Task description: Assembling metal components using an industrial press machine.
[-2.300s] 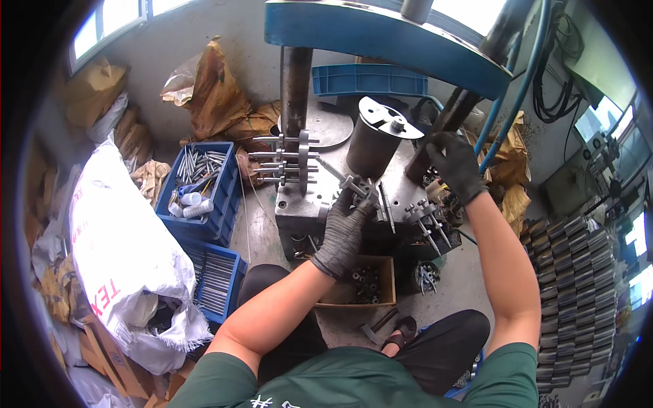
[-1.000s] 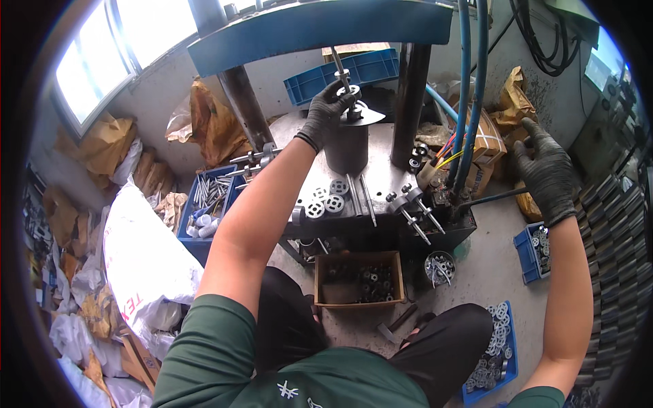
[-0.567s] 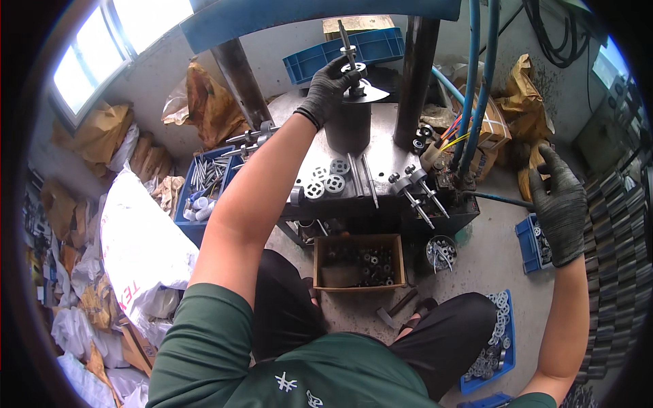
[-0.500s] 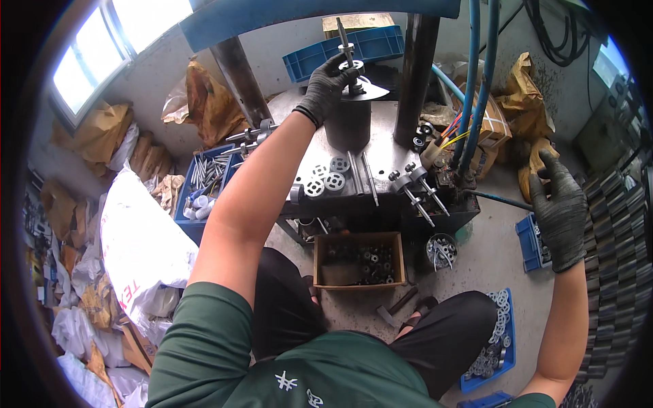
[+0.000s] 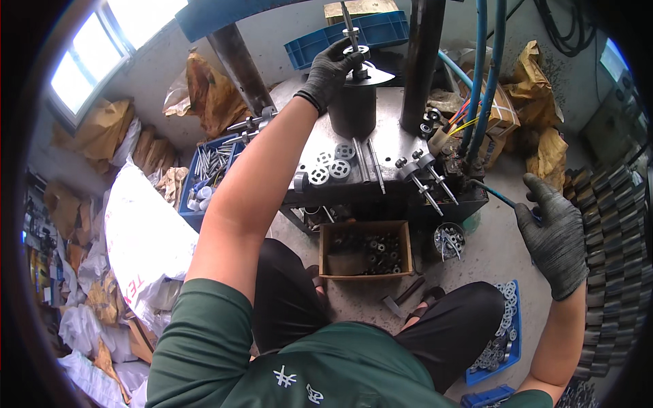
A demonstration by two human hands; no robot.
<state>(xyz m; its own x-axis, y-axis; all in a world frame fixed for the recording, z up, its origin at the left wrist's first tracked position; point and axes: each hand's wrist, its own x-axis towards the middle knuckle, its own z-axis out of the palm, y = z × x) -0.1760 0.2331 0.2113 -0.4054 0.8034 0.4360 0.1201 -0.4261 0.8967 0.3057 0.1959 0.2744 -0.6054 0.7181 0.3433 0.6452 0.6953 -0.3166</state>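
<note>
The metal table [image 5: 392,132] bears slotted discs [image 5: 333,164], rods [image 5: 377,166] and a cylinder [image 5: 353,112].

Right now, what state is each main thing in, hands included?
Left hand: gripping shaft assembly
Shaft assembly: roughly upright over dark cylinder
Dark cylinder: upright
Right hand: at end of lever, grip unclear
Slotted discs: lying flat
Cardboard box: open, holding small parts
Hammer: lying on floor

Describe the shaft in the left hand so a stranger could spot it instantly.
Start at the metal press table below the blue beam. On it stands a dark cylinder topped by a pale plate; the shaft rises above that, held by the gloved left hand. It stands upright, unlike the disc-bearing shafts lying at the table's right front edge.
</note>
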